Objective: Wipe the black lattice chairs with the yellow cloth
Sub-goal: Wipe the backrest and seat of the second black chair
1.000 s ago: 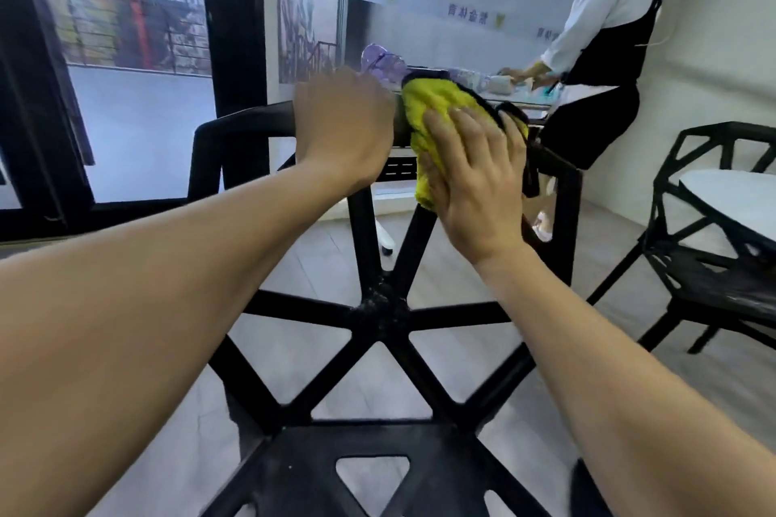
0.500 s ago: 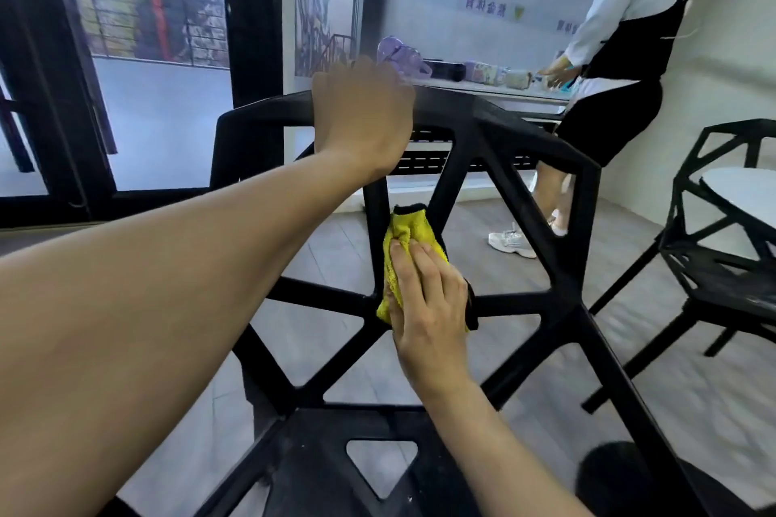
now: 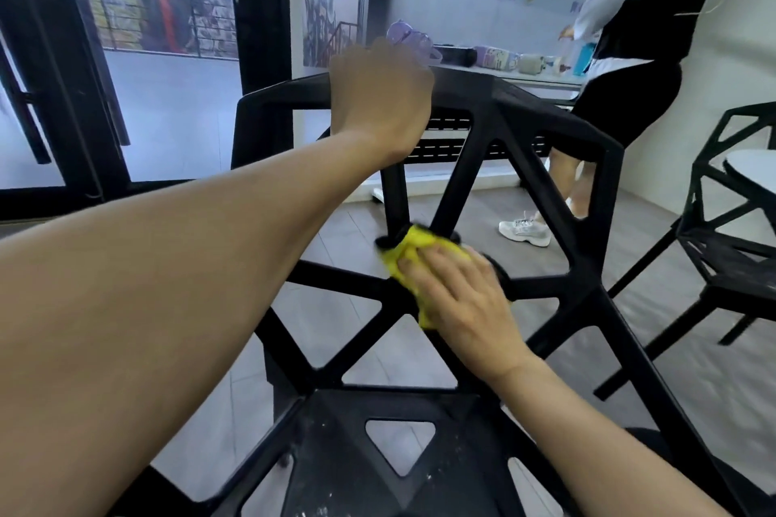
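Observation:
A black lattice chair (image 3: 546, 126) stands right in front of me, its backrest facing me and its dusty seat at the bottom of the view. My left hand (image 3: 382, 97) grips the top rail of the backrest. My right hand (image 3: 457, 298) presses the yellow cloth (image 3: 409, 250) flat against the hub where the backrest struts meet. Most of the cloth is hidden under my fingers.
A second black lattice chair (image 3: 730, 222) with a white seat pad stands at the right. A person (image 3: 638, 38) in a white shirt and black apron works at a counter (image 3: 541, 76) holding several cups behind the chair. Glass doors lie to the left.
My right hand has carried the cloth from the top rail down a strut to the central hub of the backrest. My left hand has stayed on the top rail.

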### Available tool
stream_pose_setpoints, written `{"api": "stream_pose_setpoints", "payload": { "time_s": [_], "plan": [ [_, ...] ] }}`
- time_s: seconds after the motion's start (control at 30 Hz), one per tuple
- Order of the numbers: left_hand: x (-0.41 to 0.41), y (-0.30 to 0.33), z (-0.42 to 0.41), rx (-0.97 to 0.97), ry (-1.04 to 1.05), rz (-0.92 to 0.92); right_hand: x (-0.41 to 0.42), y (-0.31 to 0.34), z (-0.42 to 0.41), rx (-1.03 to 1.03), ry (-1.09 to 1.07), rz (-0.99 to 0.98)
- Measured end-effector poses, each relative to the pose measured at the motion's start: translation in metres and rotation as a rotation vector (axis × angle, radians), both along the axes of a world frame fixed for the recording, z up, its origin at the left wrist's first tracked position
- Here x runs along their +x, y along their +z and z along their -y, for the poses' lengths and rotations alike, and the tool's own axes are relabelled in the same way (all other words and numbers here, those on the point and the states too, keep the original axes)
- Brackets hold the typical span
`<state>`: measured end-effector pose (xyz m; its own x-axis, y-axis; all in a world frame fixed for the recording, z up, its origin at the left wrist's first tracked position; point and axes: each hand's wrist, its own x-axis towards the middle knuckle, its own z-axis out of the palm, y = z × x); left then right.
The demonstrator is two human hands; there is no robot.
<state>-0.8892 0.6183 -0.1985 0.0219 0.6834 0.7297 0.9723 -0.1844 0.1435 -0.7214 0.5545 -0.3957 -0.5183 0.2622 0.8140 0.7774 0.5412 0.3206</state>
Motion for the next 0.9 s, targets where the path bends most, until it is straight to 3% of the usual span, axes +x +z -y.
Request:
{"api": "stream_pose_setpoints", "payload": {
  "time_s": [0.07, 0.13, 0.3, 0.37, 0.5, 0.57, 0.7, 0.8, 0.9],
  "plan": [
    [-0.001, -0.002, 0.001, 0.001, 0.000, -0.009, -0.020, -0.002, -0.002, -0.064, -0.066, -0.232],
    [-0.005, -0.003, 0.004, -0.007, -0.032, -0.041, -0.036, -0.017, 0.001, -0.063, -0.089, -0.286],
    [-0.043, -0.045, 0.046, 0.016, -0.300, -0.258, -0.001, -0.031, 0.003, 0.022, 0.008, 0.094],
    [-0.063, -0.083, 0.071, -0.009, -0.247, -0.384, 0.000, -0.024, 0.007, 0.017, 0.004, 0.134],
    [-0.086, -0.138, 0.093, -0.132, -0.083, -0.572, -0.020, 0.004, 0.007, -0.029, -0.060, -0.173],
    [-0.086, -0.155, 0.089, -0.130, -0.126, -0.508, -0.035, 0.024, -0.010, -0.002, -0.076, -0.282],
    [-0.074, -0.170, 0.077, -0.091, -0.109, -0.327, -0.047, 0.011, -0.030, 0.019, -0.156, -0.282],
    [-0.073, -0.173, 0.075, -0.059, -0.114, -0.270, -0.038, -0.028, -0.012, 0.049, -0.168, -0.126],
    [-0.073, -0.173, 0.077, -0.056, -0.098, -0.268, -0.019, -0.012, -0.015, 0.101, -0.162, 0.023]
  ]
}}
